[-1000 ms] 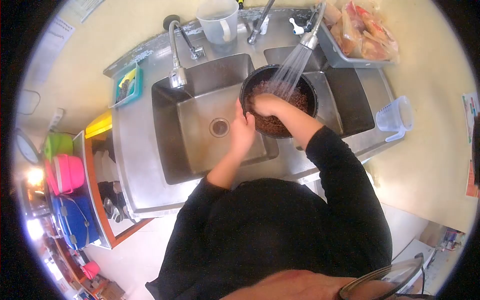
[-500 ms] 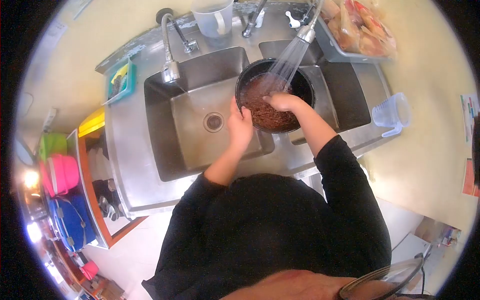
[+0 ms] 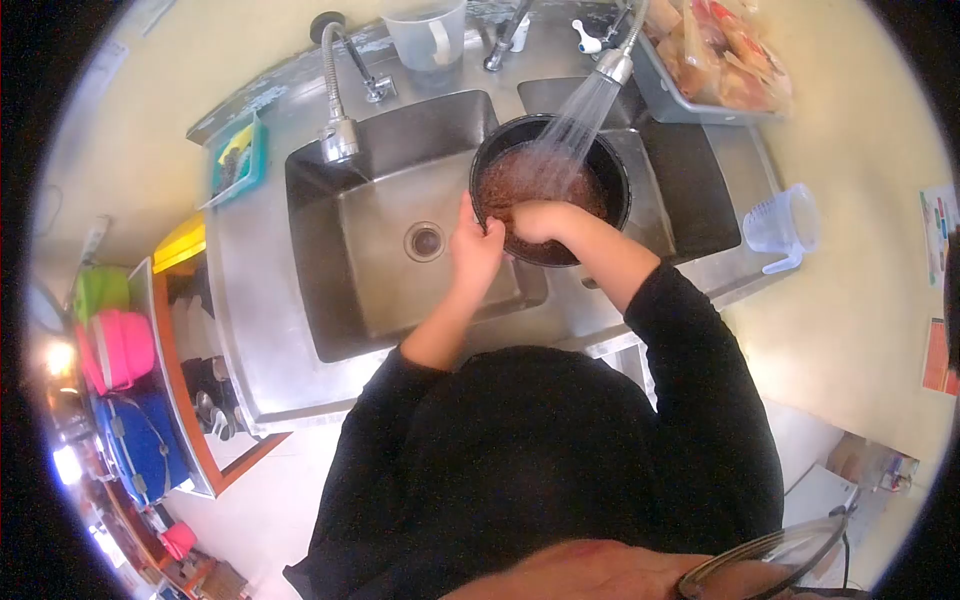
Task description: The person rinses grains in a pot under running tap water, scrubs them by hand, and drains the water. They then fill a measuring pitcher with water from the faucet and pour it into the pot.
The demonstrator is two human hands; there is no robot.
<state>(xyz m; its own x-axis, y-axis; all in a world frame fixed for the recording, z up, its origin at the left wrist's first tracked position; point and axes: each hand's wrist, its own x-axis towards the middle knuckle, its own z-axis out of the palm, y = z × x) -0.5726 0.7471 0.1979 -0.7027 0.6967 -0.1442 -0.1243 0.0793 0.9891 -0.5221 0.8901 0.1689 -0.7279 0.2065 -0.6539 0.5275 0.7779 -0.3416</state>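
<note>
A black round pot (image 3: 622, 200) sits over the divider between the two sink basins, with water and small reddish-brown grains (image 3: 575, 188) inside; their exact kind I cannot make out. My left hand (image 3: 478, 250) grips the pot's left rim, thumb on the near side. Down in the grains near that rim is my right hand (image 3: 540, 222), curled, its fingertips hidden. Water sprays into the pot from a running flexible faucet (image 3: 614, 66) above.
The left basin (image 3: 390, 290) has a drain and a second faucet (image 3: 341, 140) dripping. A gray tub (image 3: 690, 112) of bagged raw meat stands at back right, a measuring jug (image 3: 780, 228) on the right edge, a large clear pitcher (image 3: 425, 35) behind, and a teal basket (image 3: 255, 160) at left.
My right hand has moved left and slightly nearer to me through the grains, toward my left hand. My left hand stays on the rim, and the water still runs.
</note>
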